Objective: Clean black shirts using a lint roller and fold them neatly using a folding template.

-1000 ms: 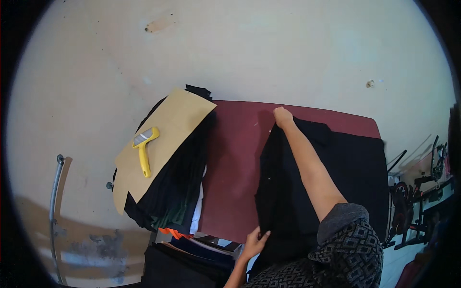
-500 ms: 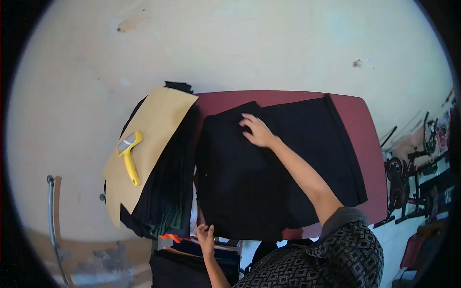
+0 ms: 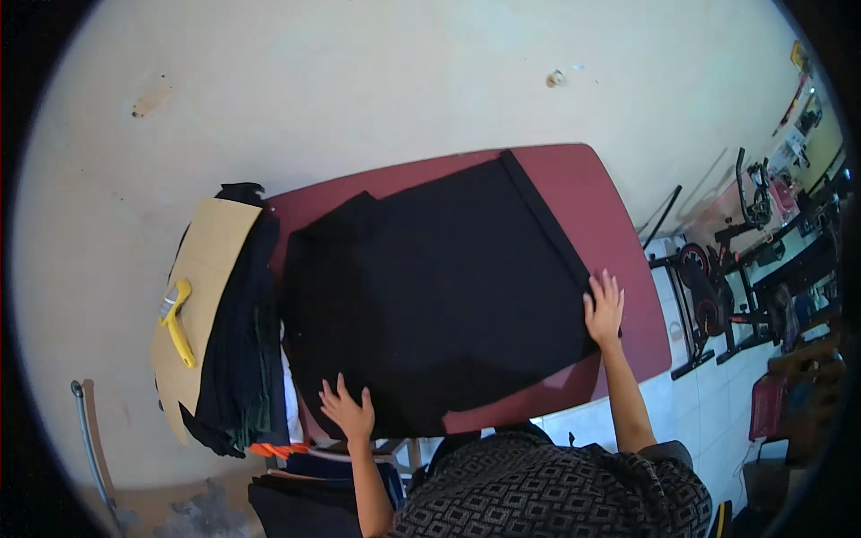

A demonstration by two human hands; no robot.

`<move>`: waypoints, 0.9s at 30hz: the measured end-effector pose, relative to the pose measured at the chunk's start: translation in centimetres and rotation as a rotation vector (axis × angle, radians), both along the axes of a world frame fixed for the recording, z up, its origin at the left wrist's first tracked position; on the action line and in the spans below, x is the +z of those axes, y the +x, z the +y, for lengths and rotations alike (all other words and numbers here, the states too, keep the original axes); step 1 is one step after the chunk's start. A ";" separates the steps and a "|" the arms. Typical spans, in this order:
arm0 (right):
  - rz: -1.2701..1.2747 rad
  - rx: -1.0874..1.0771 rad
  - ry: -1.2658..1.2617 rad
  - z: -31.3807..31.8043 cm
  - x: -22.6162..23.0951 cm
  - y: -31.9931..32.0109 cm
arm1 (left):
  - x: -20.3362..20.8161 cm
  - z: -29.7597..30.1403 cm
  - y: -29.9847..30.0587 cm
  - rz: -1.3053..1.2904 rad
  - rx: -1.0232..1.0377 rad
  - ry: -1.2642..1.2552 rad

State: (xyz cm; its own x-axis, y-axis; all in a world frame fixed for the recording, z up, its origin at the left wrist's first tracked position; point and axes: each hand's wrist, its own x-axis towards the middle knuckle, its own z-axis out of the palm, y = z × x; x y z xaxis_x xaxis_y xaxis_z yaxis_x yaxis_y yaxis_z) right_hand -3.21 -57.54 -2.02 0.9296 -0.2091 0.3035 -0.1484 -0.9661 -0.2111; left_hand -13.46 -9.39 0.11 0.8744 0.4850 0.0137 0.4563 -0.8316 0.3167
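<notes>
A wide black garment (image 3: 421,278) lies spread over the dark red table (image 3: 574,179). A folded hem band runs down its right side. My left hand (image 3: 348,414) rests on the garment's near left part, palm down and fingers spread. On the other side, my right hand (image 3: 607,314) lies flat at the near end of the hem band, its fingers stretched out. Neither hand grips anything. The cloth is mostly smooth, and its exact kind is hard to make out.
Left of the garment is a stack of dark folded clothes (image 3: 233,359), topped by a tan cardboard sheet (image 3: 224,233) with a yellow-handled tool (image 3: 182,336) on it. More folded dark cloth (image 3: 305,507) sits below the table's near edge. An exercise bike (image 3: 708,296) stands at right.
My right hand has gone from the garment's far middle to its right hem. My left hand has left the near left edge and now lies open on the cloth. The view has turned right.
</notes>
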 end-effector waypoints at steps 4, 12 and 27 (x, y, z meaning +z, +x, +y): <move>-0.507 -0.733 0.043 -13.0 -0.3 -0.5 | -0.6 -3.2 1.9 0.039 0.016 -0.084; -0.177 0.085 0.206 -8.4 5.0 -3.9 | -1.8 -5.9 -0.6 0.114 0.117 -0.029; 0.167 0.098 0.049 -6.5 1.6 -10.6 | -2.5 -9.6 -1.4 -0.015 -0.089 0.142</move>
